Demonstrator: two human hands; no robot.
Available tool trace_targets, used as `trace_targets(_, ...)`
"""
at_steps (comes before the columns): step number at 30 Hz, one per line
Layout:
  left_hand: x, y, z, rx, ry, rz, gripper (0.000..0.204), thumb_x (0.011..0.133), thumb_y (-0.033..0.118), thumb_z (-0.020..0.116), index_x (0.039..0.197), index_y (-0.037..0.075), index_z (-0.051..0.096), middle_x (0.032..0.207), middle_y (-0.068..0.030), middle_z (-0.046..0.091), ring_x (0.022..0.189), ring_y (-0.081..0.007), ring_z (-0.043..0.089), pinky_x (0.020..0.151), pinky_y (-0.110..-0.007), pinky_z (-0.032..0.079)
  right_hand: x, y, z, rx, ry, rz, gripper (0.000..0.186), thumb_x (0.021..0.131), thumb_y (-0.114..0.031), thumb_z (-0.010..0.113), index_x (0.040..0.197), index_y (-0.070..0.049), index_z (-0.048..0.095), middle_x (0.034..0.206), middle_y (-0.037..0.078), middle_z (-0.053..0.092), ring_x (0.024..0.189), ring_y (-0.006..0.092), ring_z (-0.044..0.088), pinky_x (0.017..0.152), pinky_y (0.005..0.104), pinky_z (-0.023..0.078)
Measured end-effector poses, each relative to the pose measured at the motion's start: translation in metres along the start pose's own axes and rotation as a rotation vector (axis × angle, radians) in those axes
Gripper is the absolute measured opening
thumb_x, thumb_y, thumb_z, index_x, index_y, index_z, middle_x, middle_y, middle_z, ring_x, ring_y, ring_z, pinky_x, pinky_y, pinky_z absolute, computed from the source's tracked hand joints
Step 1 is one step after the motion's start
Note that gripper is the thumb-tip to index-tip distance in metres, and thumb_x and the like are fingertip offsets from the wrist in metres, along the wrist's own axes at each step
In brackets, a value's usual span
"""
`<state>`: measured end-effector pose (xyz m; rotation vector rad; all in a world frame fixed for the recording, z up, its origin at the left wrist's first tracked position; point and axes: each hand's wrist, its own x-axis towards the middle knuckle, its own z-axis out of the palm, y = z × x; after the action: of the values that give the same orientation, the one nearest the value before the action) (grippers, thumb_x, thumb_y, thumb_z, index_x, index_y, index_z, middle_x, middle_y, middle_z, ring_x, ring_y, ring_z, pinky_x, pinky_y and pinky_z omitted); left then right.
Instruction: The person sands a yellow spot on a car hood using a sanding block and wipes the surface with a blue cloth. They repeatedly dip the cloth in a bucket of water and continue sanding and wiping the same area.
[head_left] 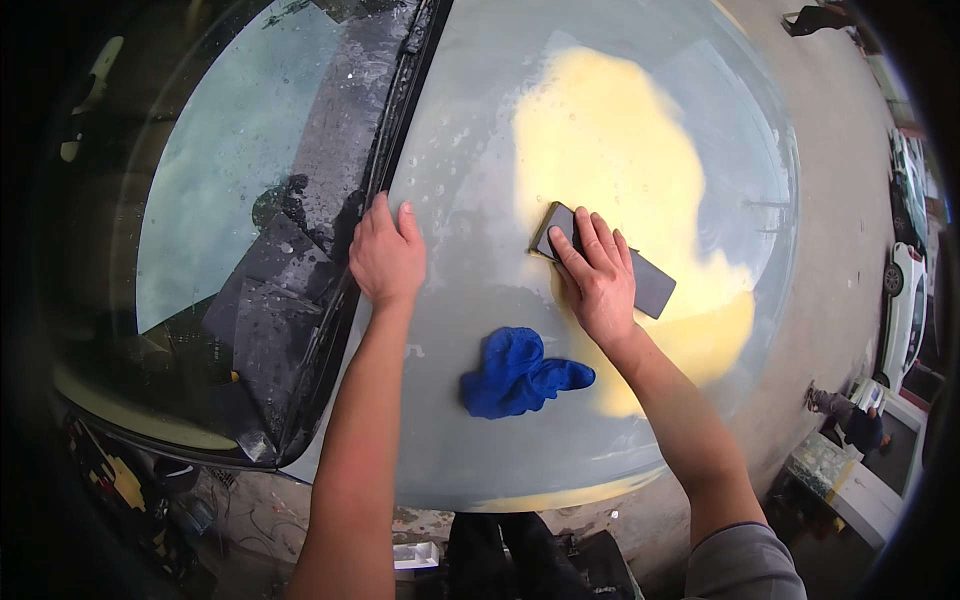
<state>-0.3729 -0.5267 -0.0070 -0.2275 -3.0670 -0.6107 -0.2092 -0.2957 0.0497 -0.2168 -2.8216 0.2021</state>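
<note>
My right hand (600, 285) presses on a dark sanding block (556, 228) wrapped in grey-black sandpaper (654, 287), whose loose end sticks out past the hand. The block rests on a pale yellow patch (620, 130) of a grey car panel (470, 130). My left hand (388, 256) lies on the panel's left edge, beside the black glass trim (398, 110). Its fingers are stretched out and hold nothing. Between my forearms, a crumpled blue cloth (517, 375) sits on the panel. The surface looks wet in places.
Several dark sandpaper sheets (275, 290) lie on the wet car window (235, 170) at left. Beyond the panel's right side are a concrete floor (840, 180), a parked white car (905, 300) and a person (858, 422). A white box (415, 556) is near my legs.
</note>
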Motion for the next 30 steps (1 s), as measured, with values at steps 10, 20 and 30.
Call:
trace_targets(10,-0.003,0.005,0.001,0.02,-0.015,-0.002,0.049,0.113,0.043,0.057,0.144,0.005,0.066,0.125,-0.0212,0.079,0.112,-0.0411,0.077,0.094,-0.053,0.06,0.048,0.004,0.019,0.022,0.041,-0.01,0.044,0.09,-0.008,0.077,0.133,-0.015,0.079,0.148,0.017,0.068,0.134,0.0358,0.064,0.111,0.0548,0.052)
trace_targets(20,0.008,0.033,-0.009,0.006,-0.176,-0.016,0.046,0.116,0.045,0.05,0.134,0.005,0.061,0.122,-0.023,0.078,0.107,-0.0459,0.076,0.088,-0.059,0.06,0.131,0.033,0.043,-0.038,0.049,0.053,0.045,0.1,-0.014,0.075,0.145,-0.018,0.074,0.157,0.013,0.063,0.137,0.0329,0.061,0.115,0.0498,0.05)
trace_targets(30,0.028,0.008,0.0,-0.081,-0.13,0.239,0.036,0.115,0.034,0.055,0.128,0.001,0.06,0.127,-0.0217,0.07,0.116,-0.0445,0.07,0.097,-0.056,0.056,0.135,0.046,0.04,-0.032,0.043,0.042,0.045,0.099,-0.016,0.077,0.144,-0.017,0.074,0.153,0.013,0.065,0.137,0.0313,0.061,0.112,0.0478,0.049)
